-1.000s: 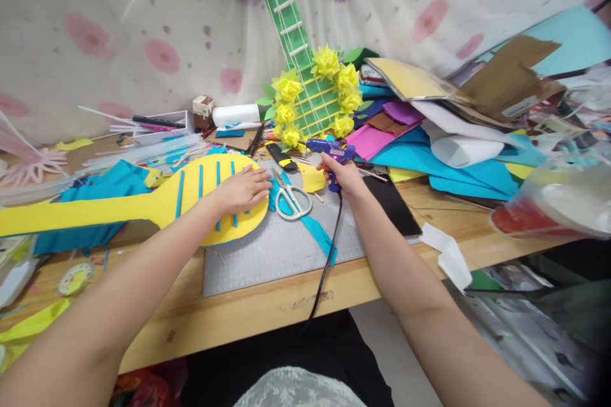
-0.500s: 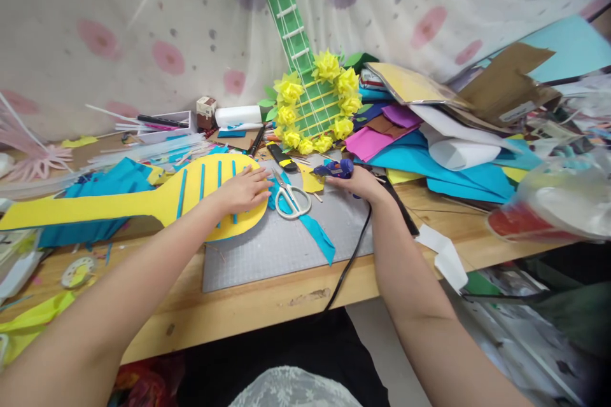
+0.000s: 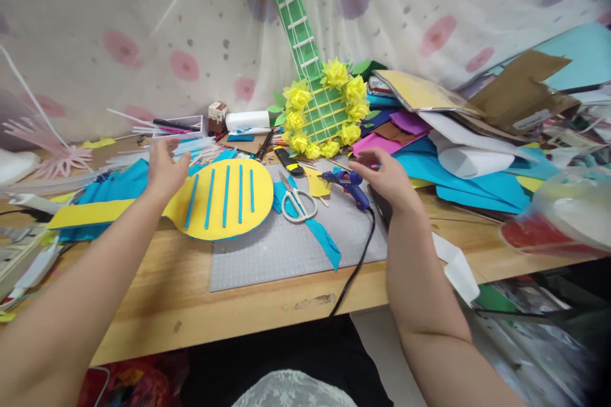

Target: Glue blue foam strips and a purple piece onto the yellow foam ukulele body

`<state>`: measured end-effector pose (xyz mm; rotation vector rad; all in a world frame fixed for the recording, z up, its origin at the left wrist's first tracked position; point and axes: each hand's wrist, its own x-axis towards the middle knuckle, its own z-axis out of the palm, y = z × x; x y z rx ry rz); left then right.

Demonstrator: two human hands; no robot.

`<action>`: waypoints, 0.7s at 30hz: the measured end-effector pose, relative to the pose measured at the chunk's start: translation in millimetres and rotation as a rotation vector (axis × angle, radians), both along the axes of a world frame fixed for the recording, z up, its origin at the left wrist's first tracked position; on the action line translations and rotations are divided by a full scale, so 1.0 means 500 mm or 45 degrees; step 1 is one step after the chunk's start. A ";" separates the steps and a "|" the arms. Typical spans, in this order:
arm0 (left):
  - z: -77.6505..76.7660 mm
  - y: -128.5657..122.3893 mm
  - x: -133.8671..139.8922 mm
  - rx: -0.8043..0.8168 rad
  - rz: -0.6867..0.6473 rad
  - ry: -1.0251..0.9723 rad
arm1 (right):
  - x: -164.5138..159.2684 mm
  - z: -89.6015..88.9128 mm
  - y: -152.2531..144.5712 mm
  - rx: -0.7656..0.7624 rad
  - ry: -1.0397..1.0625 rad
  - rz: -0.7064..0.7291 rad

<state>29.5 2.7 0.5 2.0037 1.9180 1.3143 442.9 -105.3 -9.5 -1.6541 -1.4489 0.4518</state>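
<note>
A yellow cardboard guitar shape (image 3: 218,200) with several blue strips across its round body lies partly on the grey cutting mat (image 3: 267,261). Over its neck, my left hand (image 3: 167,168) is raised with fingers apart and nothing in them. My right hand (image 3: 387,179) hovers with parted fingers just right of a blue hot glue gun (image 3: 352,187), which rests on the mat with its nozzle pointing left. White-handled scissors (image 3: 300,206) lie between the guitar shape and the glue gun, over a blue paper strip (image 3: 324,245). Behind them is a utility knife (image 3: 289,162).
A green guitar (image 3: 305,35) ringed with yellow paper flowers leans against the back curtain. Coloured sheets (image 3: 468,194) pile up at the right, beside a clear plastic cup (image 3: 558,219). The glue gun's black cord (image 3: 356,270) hangs over the table's front edge.
My left hand has lifted off the guitar shape's body and moved left. My right hand has let go of the glue gun and drawn slightly right. The camera view has shifted a little.
</note>
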 end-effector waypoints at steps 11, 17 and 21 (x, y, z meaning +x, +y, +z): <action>-0.014 -0.031 -0.135 -0.512 0.254 0.357 | -0.271 -0.038 0.129 -0.244 -0.168 0.427; -0.011 -0.038 -0.247 -0.800 -0.289 0.604 | -0.310 -0.073 0.180 -0.390 -0.341 0.436; -0.020 -0.048 -0.244 -0.735 -0.206 0.641 | -0.322 -0.089 0.189 -0.464 -0.231 0.467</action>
